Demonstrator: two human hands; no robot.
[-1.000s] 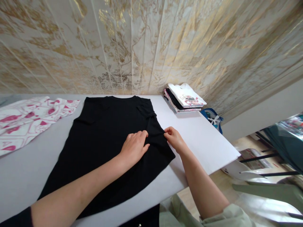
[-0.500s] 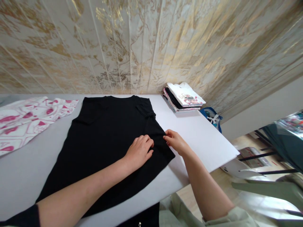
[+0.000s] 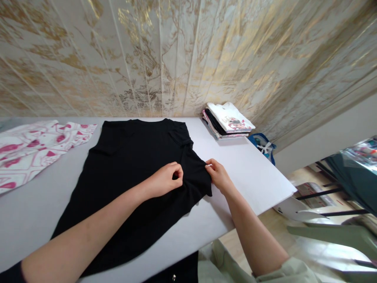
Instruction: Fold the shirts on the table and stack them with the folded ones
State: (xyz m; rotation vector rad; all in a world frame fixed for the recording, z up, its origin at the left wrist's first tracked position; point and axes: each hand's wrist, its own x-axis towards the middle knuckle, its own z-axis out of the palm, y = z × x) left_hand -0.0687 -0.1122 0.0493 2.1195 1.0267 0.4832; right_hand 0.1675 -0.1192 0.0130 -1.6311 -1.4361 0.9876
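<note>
Near: black shirt point(image 3: 123, 169) spread on white table point(image 3: 247, 184), near hem rumpled toward right corner
Left hand point(image 3: 163, 181) over right part of shirt, thumb and fingertips curled into small ring, pinching its cloth
Right hand point(image 3: 220, 177) at shirt's right edge, fingertips nipping that edge
Step in hand, as judged: gathering shirt's right side between two pinches
Next move seemed to call for firm, even pinches and slack cloth between them
Left of shirt: pink-and-white cloth point(image 3: 35, 149)
Beyond shirt, rightward: folded clothes pile point(image 3: 229, 120)
Behind shirt, farthest: gold-patterned curtain point(image 3: 165, 59)
</note>
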